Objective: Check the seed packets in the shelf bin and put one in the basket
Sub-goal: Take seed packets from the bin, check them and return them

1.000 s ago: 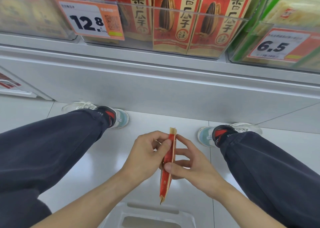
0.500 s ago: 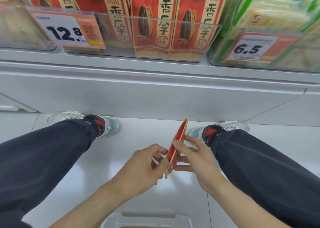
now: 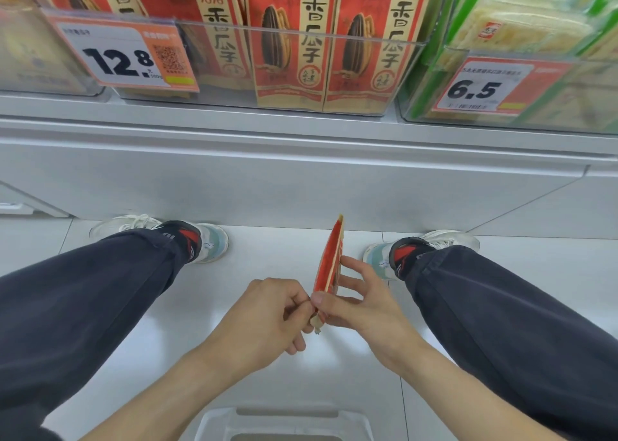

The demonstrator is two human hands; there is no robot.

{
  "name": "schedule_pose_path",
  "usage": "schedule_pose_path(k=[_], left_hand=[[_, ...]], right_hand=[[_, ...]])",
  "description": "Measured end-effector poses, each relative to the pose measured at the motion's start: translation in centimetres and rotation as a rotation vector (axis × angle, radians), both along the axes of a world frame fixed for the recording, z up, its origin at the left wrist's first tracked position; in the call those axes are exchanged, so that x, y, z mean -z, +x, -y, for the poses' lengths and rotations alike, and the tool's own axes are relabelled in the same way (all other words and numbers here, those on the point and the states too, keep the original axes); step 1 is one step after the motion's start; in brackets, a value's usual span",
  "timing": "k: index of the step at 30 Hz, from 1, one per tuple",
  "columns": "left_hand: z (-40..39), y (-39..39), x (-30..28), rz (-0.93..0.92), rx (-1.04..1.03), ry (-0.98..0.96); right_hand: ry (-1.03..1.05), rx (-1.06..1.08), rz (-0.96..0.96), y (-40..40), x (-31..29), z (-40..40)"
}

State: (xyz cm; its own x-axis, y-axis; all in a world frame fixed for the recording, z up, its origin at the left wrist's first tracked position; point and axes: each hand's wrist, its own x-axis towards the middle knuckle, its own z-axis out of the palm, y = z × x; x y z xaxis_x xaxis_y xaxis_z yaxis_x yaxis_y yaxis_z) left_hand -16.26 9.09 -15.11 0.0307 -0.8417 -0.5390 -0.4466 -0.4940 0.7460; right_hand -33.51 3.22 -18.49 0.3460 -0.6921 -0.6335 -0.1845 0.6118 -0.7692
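At frame centre, your right hand (image 3: 363, 301) pinches the sunflower seed packet (image 3: 329, 266) edge-on; your left hand (image 3: 264, 320) nips its lower corner. Turn its face up before lowering it into the basket (image 3: 284, 422).

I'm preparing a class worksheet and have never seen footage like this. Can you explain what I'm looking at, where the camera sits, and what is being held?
No machine here: a person wears a wide-angle camera on the head, looking down past their own legs at the floor. The left hand and right hand together pinch a red seed packet, seen edge-on. Above, a clear shelf bin holds more red seed packets behind a 12.8 price tag. At the bottom edge is the pale rim of a basket; the packet is not yet in it.
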Motion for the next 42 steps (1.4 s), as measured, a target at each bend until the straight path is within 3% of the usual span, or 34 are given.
schedule_pose_path(k=[8, 14, 27, 34, 37, 39, 42], left_hand=[[0.4, 0.6, 0.0, -0.071, -0.058, -0.026], [0.7, 1.5, 0.0, -0.130, -0.127, -0.046], [0.4, 0.9, -0.1, -0.143, -0.093, -0.084], [0.5, 1.1, 0.3, -0.086, -0.033, 0.060], [0.4, 0.9, 0.6, 0.030, 0.036, 0.116], [0.4, 0.9, 0.9, 0.097, 0.082, 0.101], [0.4, 1.3, 1.3, 0.104, 0.105, 0.060]], right_hand=[[0.074, -0.027, 0.162, -0.6, -0.5, 1.5], [0.047, 0.060, 0.136, -0.6, -0.5, 1.6], [0.065, -0.027, 0.223, -0.8, -0.6, 1.8], [-0.294, -0.142, -0.158, -0.2, -1.3, 1.3], [-0.408, -0.212, -0.254, -0.2, -1.0, 0.9], [-0.407, -0.200, -0.287, 0.0, -0.6, 0.7], [-0.201, -0.035, -0.207, -0.2, -0.2, 1.5]])
